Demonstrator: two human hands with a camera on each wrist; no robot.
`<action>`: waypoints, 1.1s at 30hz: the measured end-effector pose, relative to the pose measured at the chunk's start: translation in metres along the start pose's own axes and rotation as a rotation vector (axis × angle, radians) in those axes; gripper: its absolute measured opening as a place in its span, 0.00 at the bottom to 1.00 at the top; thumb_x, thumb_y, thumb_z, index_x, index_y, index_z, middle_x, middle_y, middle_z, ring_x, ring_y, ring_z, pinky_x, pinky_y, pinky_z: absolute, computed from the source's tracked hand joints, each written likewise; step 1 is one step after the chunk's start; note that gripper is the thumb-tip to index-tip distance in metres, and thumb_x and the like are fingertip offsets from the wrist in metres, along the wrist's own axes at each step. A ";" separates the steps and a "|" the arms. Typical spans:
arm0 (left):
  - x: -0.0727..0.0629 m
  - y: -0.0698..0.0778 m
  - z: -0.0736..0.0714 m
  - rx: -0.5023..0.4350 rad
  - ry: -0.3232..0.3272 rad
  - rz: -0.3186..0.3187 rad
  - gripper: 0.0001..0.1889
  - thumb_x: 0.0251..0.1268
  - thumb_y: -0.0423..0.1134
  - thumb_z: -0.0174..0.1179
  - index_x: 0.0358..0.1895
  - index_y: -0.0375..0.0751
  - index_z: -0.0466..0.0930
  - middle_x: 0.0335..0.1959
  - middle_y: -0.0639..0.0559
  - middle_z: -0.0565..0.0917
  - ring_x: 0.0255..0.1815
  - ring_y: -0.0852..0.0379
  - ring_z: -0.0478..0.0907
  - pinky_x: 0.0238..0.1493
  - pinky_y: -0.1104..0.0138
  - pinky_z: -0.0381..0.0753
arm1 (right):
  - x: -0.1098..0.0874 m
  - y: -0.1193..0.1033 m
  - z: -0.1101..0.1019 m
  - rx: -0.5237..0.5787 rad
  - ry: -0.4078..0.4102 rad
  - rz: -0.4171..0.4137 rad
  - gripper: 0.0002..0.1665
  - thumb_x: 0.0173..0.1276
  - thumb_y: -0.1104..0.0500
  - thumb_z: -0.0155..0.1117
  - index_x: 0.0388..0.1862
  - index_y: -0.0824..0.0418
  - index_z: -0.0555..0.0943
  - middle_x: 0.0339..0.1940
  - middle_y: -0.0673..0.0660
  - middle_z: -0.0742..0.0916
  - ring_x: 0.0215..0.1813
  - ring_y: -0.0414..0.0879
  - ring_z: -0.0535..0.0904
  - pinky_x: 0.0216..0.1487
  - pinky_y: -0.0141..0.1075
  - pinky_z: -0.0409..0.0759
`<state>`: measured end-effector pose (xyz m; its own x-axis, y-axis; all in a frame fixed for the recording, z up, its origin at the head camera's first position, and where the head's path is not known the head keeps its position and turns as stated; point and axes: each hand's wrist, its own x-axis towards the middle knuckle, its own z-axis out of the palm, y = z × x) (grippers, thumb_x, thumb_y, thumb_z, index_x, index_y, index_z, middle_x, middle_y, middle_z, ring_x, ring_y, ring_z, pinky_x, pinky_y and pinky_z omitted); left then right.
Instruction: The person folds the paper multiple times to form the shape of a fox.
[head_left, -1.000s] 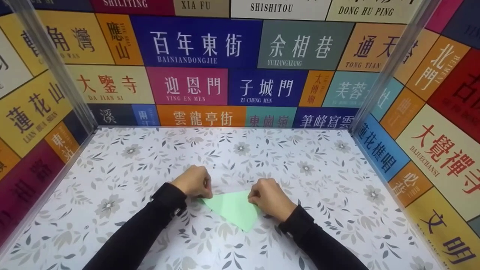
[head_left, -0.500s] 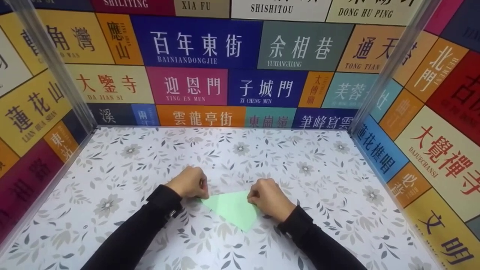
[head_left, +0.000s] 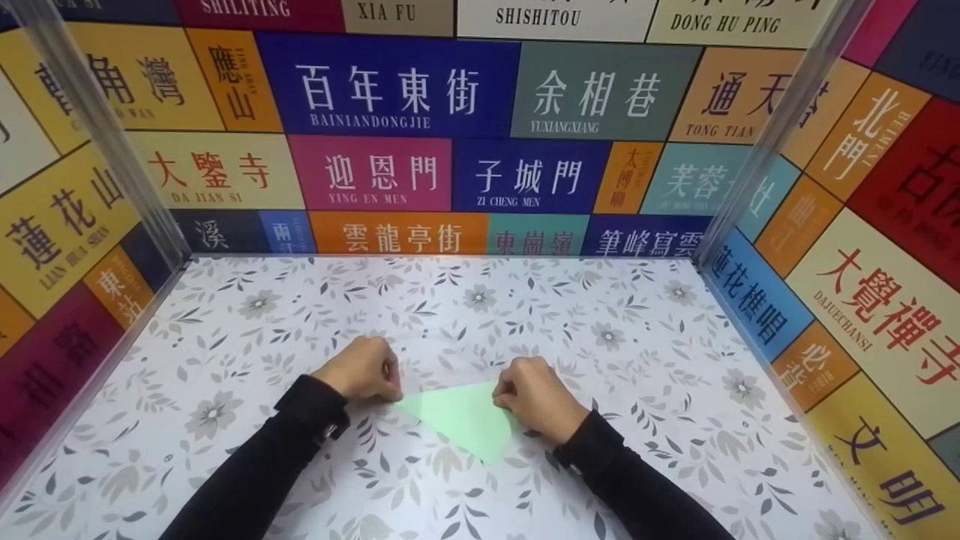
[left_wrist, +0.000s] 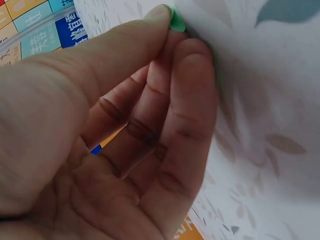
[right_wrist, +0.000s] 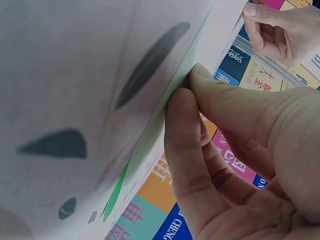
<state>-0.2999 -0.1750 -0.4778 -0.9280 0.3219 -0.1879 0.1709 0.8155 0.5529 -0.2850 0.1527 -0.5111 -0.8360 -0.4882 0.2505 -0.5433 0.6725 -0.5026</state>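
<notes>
A light green sheet of paper point(head_left: 459, 417), folded to a roughly four-sided shape with a narrow left corner, lies on the patterned tabletop. My left hand point(head_left: 362, 367) pinches that left corner between thumb and fingers; a small green tip of the paper point(left_wrist: 177, 21) shows at the thumb in the left wrist view. On the opposite side, my right hand point(head_left: 541, 397) pinches the paper's upper right edge and covers part of it. Seen from the right wrist, thumb and index finger meet at the edge of the paper point(right_wrist: 118, 192), which stands almost side-on.
The tabletop point(head_left: 480, 330) is white with grey flowers and leaves. Walls covered in coloured name signs stand behind it, such as a blue sign point(head_left: 386, 86), and at both sides. Clear corner strips point(head_left: 772, 142) run up where the walls meet.
My left hand has slid left and slightly toward me along the paper's upper edge, out to its left corner. The right hand has stayed in place on the paper.
</notes>
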 end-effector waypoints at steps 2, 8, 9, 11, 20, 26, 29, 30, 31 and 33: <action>-0.003 -0.002 0.000 -0.008 0.002 -0.031 0.08 0.60 0.32 0.86 0.31 0.41 0.93 0.29 0.52 0.89 0.29 0.57 0.80 0.34 0.69 0.78 | -0.001 0.001 0.000 0.004 -0.005 0.001 0.08 0.64 0.72 0.85 0.32 0.60 0.97 0.30 0.53 0.97 0.36 0.45 0.91 0.43 0.37 0.92; -0.008 -0.009 -0.004 -0.015 0.026 -0.056 0.09 0.60 0.34 0.87 0.32 0.40 0.93 0.29 0.50 0.89 0.30 0.56 0.81 0.35 0.68 0.79 | 0.001 0.002 0.001 -0.005 0.007 -0.002 0.08 0.63 0.72 0.86 0.32 0.60 0.97 0.30 0.53 0.97 0.37 0.46 0.92 0.44 0.39 0.93; -0.008 -0.009 -0.004 -0.017 0.026 -0.056 0.09 0.60 0.34 0.87 0.32 0.41 0.93 0.29 0.50 0.90 0.29 0.56 0.81 0.35 0.68 0.79 | 0.001 0.003 0.001 -0.006 0.009 -0.003 0.08 0.63 0.72 0.86 0.32 0.60 0.97 0.30 0.53 0.97 0.37 0.46 0.93 0.45 0.39 0.94; -0.008 -0.010 -0.004 -0.016 0.024 -0.062 0.09 0.61 0.34 0.87 0.32 0.41 0.93 0.27 0.51 0.89 0.28 0.56 0.81 0.34 0.68 0.79 | 0.001 0.003 0.001 -0.007 0.006 -0.003 0.08 0.63 0.72 0.86 0.32 0.60 0.97 0.30 0.53 0.97 0.37 0.47 0.93 0.46 0.40 0.94; -0.008 -0.010 -0.003 -0.007 0.016 -0.071 0.09 0.61 0.35 0.87 0.32 0.43 0.93 0.28 0.51 0.89 0.28 0.56 0.81 0.34 0.68 0.80 | 0.000 0.001 0.000 -0.012 0.003 0.008 0.08 0.63 0.72 0.86 0.32 0.59 0.98 0.30 0.52 0.97 0.37 0.46 0.93 0.45 0.38 0.93; -0.009 -0.009 -0.002 0.027 0.042 0.010 0.09 0.58 0.33 0.86 0.31 0.43 0.92 0.33 0.51 0.89 0.33 0.56 0.81 0.42 0.63 0.83 | 0.000 0.001 0.001 -0.033 0.010 -0.010 0.08 0.64 0.71 0.86 0.31 0.59 0.97 0.29 0.52 0.96 0.36 0.46 0.92 0.42 0.37 0.91; -0.010 -0.007 -0.002 0.033 0.036 0.032 0.08 0.58 0.31 0.85 0.31 0.43 0.93 0.31 0.52 0.89 0.32 0.56 0.81 0.42 0.62 0.84 | 0.000 0.000 0.001 -0.032 0.009 -0.012 0.09 0.63 0.71 0.85 0.31 0.59 0.97 0.29 0.52 0.96 0.35 0.46 0.91 0.41 0.36 0.90; -0.009 -0.006 -0.002 0.035 0.032 0.039 0.08 0.58 0.30 0.84 0.32 0.43 0.93 0.31 0.52 0.90 0.32 0.56 0.82 0.42 0.62 0.84 | 0.000 0.000 0.001 -0.032 0.010 -0.012 0.09 0.63 0.72 0.85 0.31 0.59 0.97 0.29 0.52 0.95 0.35 0.45 0.91 0.41 0.37 0.91; -0.009 -0.005 -0.003 0.038 0.030 0.047 0.08 0.58 0.29 0.84 0.32 0.43 0.93 0.30 0.52 0.90 0.32 0.56 0.82 0.41 0.62 0.84 | -0.001 0.000 0.001 -0.031 0.011 -0.011 0.09 0.63 0.72 0.85 0.31 0.59 0.97 0.29 0.52 0.95 0.34 0.45 0.91 0.41 0.37 0.90; -0.009 -0.002 -0.002 0.041 0.026 0.055 0.08 0.58 0.27 0.82 0.33 0.43 0.94 0.30 0.52 0.90 0.32 0.57 0.82 0.41 0.62 0.84 | -0.001 0.000 0.002 -0.029 0.012 -0.008 0.08 0.63 0.72 0.86 0.31 0.59 0.97 0.29 0.52 0.95 0.34 0.45 0.90 0.41 0.37 0.91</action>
<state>-0.2931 -0.1807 -0.4758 -0.9251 0.3542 -0.1367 0.2345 0.8163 0.5278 -0.2842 0.1523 -0.5127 -0.8324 -0.4872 0.2642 -0.5518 0.6845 -0.4763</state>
